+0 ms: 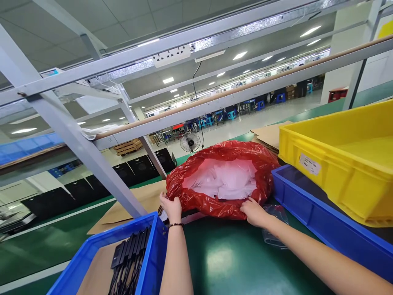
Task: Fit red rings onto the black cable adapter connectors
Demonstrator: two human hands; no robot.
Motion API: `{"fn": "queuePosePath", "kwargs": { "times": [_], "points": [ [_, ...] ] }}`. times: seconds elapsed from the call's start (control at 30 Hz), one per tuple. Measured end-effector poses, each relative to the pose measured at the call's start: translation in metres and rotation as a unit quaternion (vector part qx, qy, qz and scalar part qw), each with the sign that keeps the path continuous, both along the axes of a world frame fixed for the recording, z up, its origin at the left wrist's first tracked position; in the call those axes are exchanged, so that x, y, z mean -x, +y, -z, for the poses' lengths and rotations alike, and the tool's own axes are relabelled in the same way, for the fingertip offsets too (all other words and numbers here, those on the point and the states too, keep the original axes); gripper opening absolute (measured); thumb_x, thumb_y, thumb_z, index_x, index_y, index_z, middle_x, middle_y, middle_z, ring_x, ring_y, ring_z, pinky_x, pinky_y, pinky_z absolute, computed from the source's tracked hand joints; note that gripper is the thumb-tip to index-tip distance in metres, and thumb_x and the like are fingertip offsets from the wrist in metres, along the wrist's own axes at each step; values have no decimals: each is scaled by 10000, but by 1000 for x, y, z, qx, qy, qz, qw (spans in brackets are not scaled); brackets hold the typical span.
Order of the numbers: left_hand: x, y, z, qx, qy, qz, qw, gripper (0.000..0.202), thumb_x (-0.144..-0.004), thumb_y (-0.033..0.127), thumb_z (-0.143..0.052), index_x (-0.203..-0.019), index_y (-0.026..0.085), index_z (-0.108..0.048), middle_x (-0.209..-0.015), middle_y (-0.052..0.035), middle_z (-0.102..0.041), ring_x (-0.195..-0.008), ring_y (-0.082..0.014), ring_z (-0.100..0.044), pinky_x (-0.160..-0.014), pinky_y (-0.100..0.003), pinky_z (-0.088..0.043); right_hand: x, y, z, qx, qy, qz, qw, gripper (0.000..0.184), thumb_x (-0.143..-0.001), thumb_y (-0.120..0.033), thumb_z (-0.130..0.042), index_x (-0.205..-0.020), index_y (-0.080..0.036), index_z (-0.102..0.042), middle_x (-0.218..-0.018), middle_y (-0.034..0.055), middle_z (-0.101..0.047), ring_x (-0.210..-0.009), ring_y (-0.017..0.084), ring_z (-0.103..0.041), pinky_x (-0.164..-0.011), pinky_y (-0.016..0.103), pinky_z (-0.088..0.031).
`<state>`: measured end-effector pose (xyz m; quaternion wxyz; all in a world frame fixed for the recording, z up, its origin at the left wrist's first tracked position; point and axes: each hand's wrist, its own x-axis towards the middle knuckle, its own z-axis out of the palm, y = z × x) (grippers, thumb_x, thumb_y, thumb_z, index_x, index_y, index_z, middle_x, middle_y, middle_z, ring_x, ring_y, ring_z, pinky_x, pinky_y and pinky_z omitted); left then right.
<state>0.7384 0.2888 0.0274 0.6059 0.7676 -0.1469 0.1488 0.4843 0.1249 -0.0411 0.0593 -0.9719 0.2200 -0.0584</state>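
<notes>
A red plastic bag (211, 207) lies with its mouth spread wide on the green bench. Inside it are many white translucent pieces (227, 178) that look like thin plastic sleeves. At the bag's near left corner, my left hand (172, 209) has its fingers closed on the red film, the fingertips partly hidden. My right hand (254, 212) pinches the near rim on the right side, thumb and fingers at the folded edge. A clear plastic bag (276, 229) lies just beyond my right wrist.
Left of me, a blue bin (153, 254) holds black adapters with cables (130, 254) on cardboard. On the right, a yellow bin (331, 164) rests on a blue bin (307, 209). Cardboard sheets (135, 200) lie behind. A metal rack post (92, 159) and rails cross overhead.
</notes>
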Motion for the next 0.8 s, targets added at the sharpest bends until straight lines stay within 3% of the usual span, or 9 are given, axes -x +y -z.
{"fn": "queuePosePath", "kwargs": {
  "times": [0.1, 0.17, 0.27, 0.37, 0.43, 0.5, 0.57, 0.7, 0.8],
  "points": [
    [47, -8, 0, -199, -172, -16, 965, 618, -728, 167, -470, -1323, 127, -306, -1381, -146, -348, -1329, -250, -237, -1109, -412, -171, 4, 1, -2, -6, 8, 2, 1000, 327, -626, -7, -446, -802, -127, -694, -861, 116, -652, -893, 229, -578, -972, 404, -285],
    [76, -16, 8, -313, -225, 73, 920, 539, -771, 207, -436, -1305, 171, -376, -1374, -98, -397, -1340, -236, -224, -1123, -440, -89, 4, 1, -4, -9, 1, 3, 1000, 332, -630, -1, -436, -790, -135, -695, -858, 112, -652, -896, 225, -582, -958, 391, -305],
    [104, -26, 31, -441, -187, 205, 853, 414, -796, 349, -441, -1183, 244, -541, -1237, -58, -559, -1304, -284, -296, -1098, -534, -20, 8, 1, -7, -21, -13, 9, 1000, 331, -649, -8, -437, -802, -149, -694, -869, 98, -654, -917, 220, -584, -953, 377, -318],
    [112, -27, 57, -529, -97, 205, 818, 378, -789, 460, -427, -968, 241, -677, -1064, -78, -660, -1208, -349, -412, -1066, -584, -42, 13, -3, -5, -92, -10, 1, 996, 281, -689, -162, -551, -941, -157, -674, -954, 102, -644, -960, 248, -578, -965, 399, -330],
    [114, -25, 68, -560, -71, 179, 805, 383, -784, 448, -422, -920, 221, -700, -1011, -103, -676, -1129, -364, -480, -1050, -599, -51, 14, -9, -3, -153, -35, -3, 988, 480, -679, -343, -621, -1110, -133, -601, -1124, 142, -580, -1056, 278, -537, -971, 399, -348],
    [117, -25, 69, -573, -81, 158, 800, 385, -767, 419, -442, -937, 188, -699, -1014, -133, -669, -1102, -376, -492, -1041, -602, -73, 11, -20, -1, -176, -97, 31, 979, 649, -703, -453, -587, -1233, -90, -493, -1291, 193, -446, -1186, 295, -439, -996, 390, -342],
    [122, -28, 64, -560, -110, 147, 808, 393, -760, 392, -448, -960, 153, -689, -1042, -157, -649, -1117, -376, -472, -1038, -580, -130, 4, -32, 1, -158, -167, 100, 968, 646, -764, -443, -507, -1272, -53, -425, -1360, 226, -341, -1259, 295, -351, -1027, 392, -311],
    [132, -46, 55, -466, -151, 177, 854, 434, -774, 338, -436, -1139, 159, -590, -1208, -138, -562, -1161, -311, -441, -1042, -495, -234, -16, -51, 7, -114, -254, 203, 939, 647, -789, -392, -472, -1302, -23, -333, -1377, 256, -257, -1289, 325, -284, -1026, 421, -306],
    [132, -62, 61, -408, -132, 200, 881, 520, -781, 322, -430, -1273, 158, -462, -1349, -123, -439, -1258, -270, -356, -1077, -437, -227, -28, -60, 20, -83, -285, 224, 928, 702, -763, -415, -506, -1311, -35, -288, -1387, 270, -193, -1298, 374, -228, -1020, 469, -288]
  ]
}}
